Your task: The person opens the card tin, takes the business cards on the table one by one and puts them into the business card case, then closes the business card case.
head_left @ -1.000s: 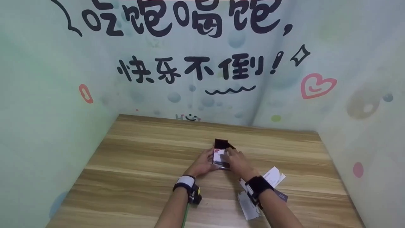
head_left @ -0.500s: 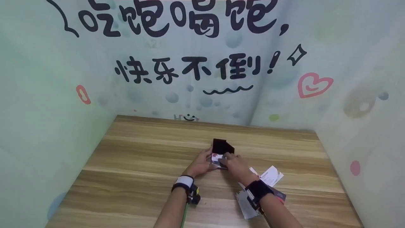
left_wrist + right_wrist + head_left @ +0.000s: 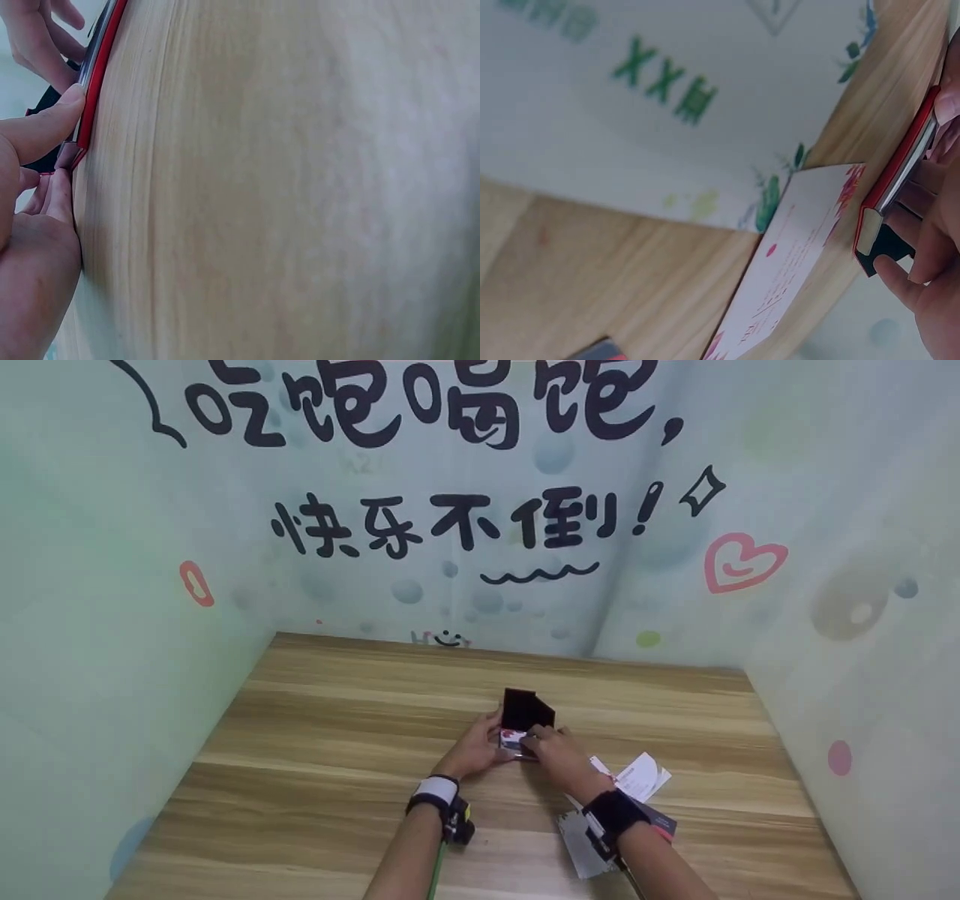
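Observation:
My left hand (image 3: 472, 746) grips a small card case (image 3: 523, 709) by its left side, thumb along the near edge. The case has a red outside and a black inside, and its lid stands raised at the back. Within it lies a white business card (image 3: 511, 737) with a red print. My right hand (image 3: 562, 754) bends over the case's right half, fingertips pinching at the card. In the left wrist view the left thumb (image 3: 56, 124) presses the edge of the case. The right wrist view shows the case's red side (image 3: 900, 169), with the right fingers partly hidden behind it.
Several loose cards lie under and beside my right forearm: a white one (image 3: 643, 777), a dark one (image 3: 660, 819) and a pale grey one (image 3: 583, 847). The wooden table (image 3: 315, 780) meets a printed cloth backdrop (image 3: 360, 592) at its back and sides.
My right hand has moved slightly down and toward me at the case. The card sits lower in it, and more of the black lid shows. My left hand keeps its grip.

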Tool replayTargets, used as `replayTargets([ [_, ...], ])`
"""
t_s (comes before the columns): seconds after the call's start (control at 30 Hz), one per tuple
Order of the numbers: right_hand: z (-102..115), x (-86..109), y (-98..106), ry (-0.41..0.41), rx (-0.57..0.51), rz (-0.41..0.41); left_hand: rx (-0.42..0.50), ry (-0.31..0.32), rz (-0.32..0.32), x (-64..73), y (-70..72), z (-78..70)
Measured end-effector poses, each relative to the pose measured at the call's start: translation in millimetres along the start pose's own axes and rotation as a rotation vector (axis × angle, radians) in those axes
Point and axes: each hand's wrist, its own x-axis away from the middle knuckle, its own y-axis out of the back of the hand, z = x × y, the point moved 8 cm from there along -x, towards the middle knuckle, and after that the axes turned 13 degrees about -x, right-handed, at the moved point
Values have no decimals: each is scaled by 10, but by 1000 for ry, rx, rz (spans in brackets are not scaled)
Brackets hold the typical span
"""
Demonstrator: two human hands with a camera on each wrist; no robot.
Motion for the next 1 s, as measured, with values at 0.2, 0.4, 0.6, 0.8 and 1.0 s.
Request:
replayTargets([
  [0.2,6,50,48,2,-23,-66,8,-23,0,6,-8,-20],
  [0.4,-2,126,256,-73,-71,-254,-33,-39,-3,8,-1,-44],
  [0.6,14,249,446,-206,-76,-381,-34,-2,-4,15,9,-15],
  [0.8,50,471,547,-380,-110,-397,-92,28,-13,8,11,24],
  [1.0,120,714,562,-467,-176,-392,-84,40,-13,1,1,40],
])
